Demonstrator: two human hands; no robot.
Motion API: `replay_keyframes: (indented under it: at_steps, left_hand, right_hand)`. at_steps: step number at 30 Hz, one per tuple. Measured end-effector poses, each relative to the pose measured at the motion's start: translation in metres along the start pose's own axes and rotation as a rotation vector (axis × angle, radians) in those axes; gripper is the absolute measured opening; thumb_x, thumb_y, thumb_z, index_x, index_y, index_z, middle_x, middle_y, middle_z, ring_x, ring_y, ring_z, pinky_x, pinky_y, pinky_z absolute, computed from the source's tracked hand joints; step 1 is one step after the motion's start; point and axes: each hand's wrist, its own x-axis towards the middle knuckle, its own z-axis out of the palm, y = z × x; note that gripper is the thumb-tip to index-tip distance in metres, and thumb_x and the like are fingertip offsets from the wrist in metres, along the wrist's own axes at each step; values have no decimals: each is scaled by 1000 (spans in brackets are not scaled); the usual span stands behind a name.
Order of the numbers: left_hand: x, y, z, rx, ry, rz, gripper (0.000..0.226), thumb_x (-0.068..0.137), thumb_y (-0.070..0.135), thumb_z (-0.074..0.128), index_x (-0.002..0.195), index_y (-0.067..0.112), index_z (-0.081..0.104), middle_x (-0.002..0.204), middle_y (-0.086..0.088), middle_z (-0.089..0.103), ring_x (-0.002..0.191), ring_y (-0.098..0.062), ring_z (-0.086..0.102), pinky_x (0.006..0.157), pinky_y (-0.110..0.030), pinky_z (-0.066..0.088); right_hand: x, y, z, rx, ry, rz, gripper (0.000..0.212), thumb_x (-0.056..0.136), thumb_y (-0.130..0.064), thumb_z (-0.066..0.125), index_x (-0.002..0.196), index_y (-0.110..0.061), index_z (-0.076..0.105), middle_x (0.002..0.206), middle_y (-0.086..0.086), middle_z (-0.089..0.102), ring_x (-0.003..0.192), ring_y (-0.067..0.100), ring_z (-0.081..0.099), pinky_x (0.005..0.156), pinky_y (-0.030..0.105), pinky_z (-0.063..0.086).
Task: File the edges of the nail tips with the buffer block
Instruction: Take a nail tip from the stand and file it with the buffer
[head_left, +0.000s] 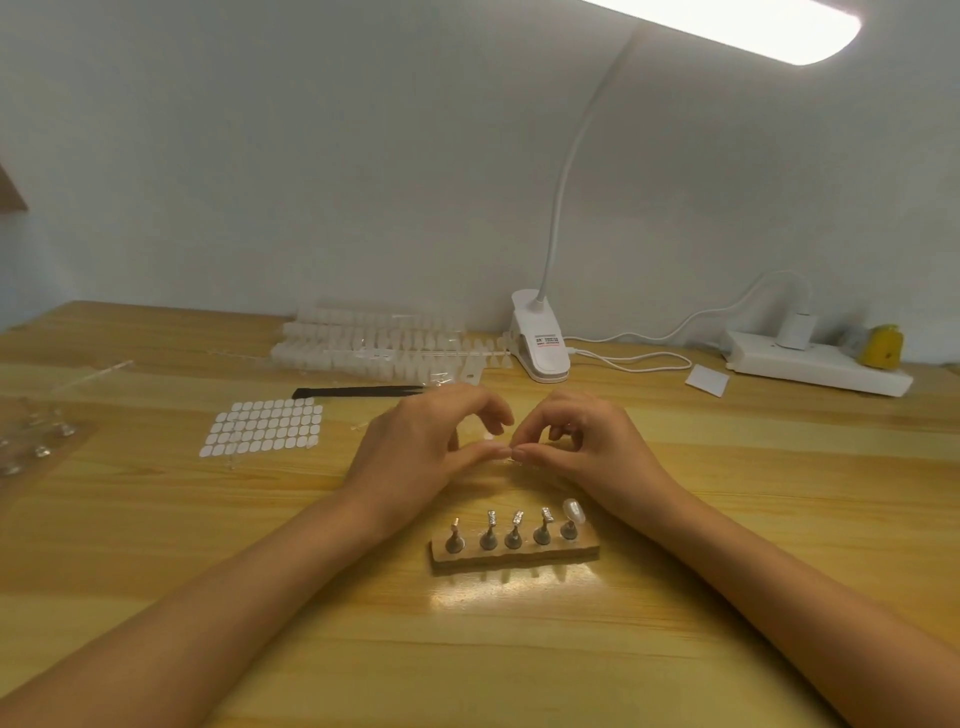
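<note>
My left hand (421, 447) and my right hand (582, 441) meet over the middle of the wooden table, thumbs and forefingers pinching one small clear nail tip (511, 453) between them. Just in front of my hands stands a wooden holder block (514, 558) with several metal pegs; the rightmost peg carries a clear nail tip (573, 511). Strips of clear nail tips (374, 340) lie at the back of the table. I see no buffer block.
A sheet of white adhesive tabs (265, 427) and black tweezers (358, 392) lie left of my hands. A clip lamp (540, 338), its cable, a power strip (815, 364) and a small white packet (706, 380) sit at the back right. Clear stands (36, 436) are at far left.
</note>
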Motion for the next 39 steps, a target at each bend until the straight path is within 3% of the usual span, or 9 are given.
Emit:
replay_keyframes:
  at_steps: [7, 9, 12, 16, 21, 26, 29, 35, 39]
  left_hand:
    - [-1, 0, -2, 17, 110, 87, 13, 84, 27, 71, 95, 30, 65, 89, 19, 64, 66, -2, 56, 60, -23, 50]
    - [0, -2, -3, -26, 158, 53, 9, 85, 27, 70, 92, 29, 66, 89, 19, 64, 67, -3, 58, 61, -24, 52]
    - [3, -4, -4, -329, 200, -116, 7, 84, 24, 70, 88, 28, 66, 87, 19, 66, 60, -5, 60, 61, -21, 53]
    - [3, -3, -3, -608, 148, -252, 7, 83, 23, 71, 86, 21, 65, 88, 9, 73, 50, -12, 58, 58, -20, 52]
    - [1, 1, -4, -819, 109, -399, 28, 71, 36, 71, 88, 15, 65, 87, 4, 76, 47, -11, 59, 46, -13, 44]
    - [1, 1, -2, -797, 70, -372, 26, 66, 45, 71, 80, 23, 69, 78, 8, 72, 54, -3, 53, 49, -9, 40]
    - [3, -1, -1, -693, 59, -326, 16, 68, 47, 68, 74, 31, 69, 80, 19, 62, 61, 2, 45, 57, -6, 38]
    - [1, -2, 1, -443, 31, -128, 4, 81, 27, 72, 78, 27, 69, 93, 12, 60, 80, -4, 53, 69, -10, 43]
    - [1, 0, 0, -451, 87, -139, 5, 77, 29, 74, 77, 30, 69, 94, 15, 61, 78, -3, 53, 68, -9, 43]
  right_hand:
    - [3, -1, -2, 225, -79, 137, 16, 90, -18, 69, 94, -32, 77, 90, -10, 74, 88, 5, 64, 73, 18, 51]
    - [6, 2, -8, 256, 27, 144, 17, 93, -19, 66, 96, -31, 77, 93, -13, 75, 87, 6, 66, 76, 16, 53]
    - [11, 19, -27, -12, 199, 188, 14, 92, -23, 69, 102, -30, 74, 106, -11, 67, 88, 13, 58, 73, 15, 48]
    - [8, 44, -41, -309, -110, 318, 32, 86, -36, 73, 117, -30, 65, 122, -9, 54, 111, 13, 47, 93, 26, 44]
    - [4, 34, -36, -143, 46, 143, 19, 81, -25, 79, 95, -25, 66, 97, -15, 64, 83, 5, 59, 67, 8, 43]
    - [5, -2, -9, 79, -110, 34, 22, 75, -26, 83, 90, -32, 68, 90, -23, 68, 83, -1, 62, 65, 11, 49]
    - [4, -10, 0, 263, -105, 110, 21, 76, -27, 82, 92, -21, 71, 91, -12, 71, 82, 7, 68, 59, 18, 53]
    - [-3, -11, 2, 755, -129, 337, 29, 75, -15, 78, 99, -6, 63, 94, 15, 76, 84, 29, 76, 58, 28, 60]
    - [-3, -11, 4, 750, -92, 368, 50, 63, -20, 85, 105, -9, 62, 99, 7, 74, 88, 27, 75, 66, 28, 60]
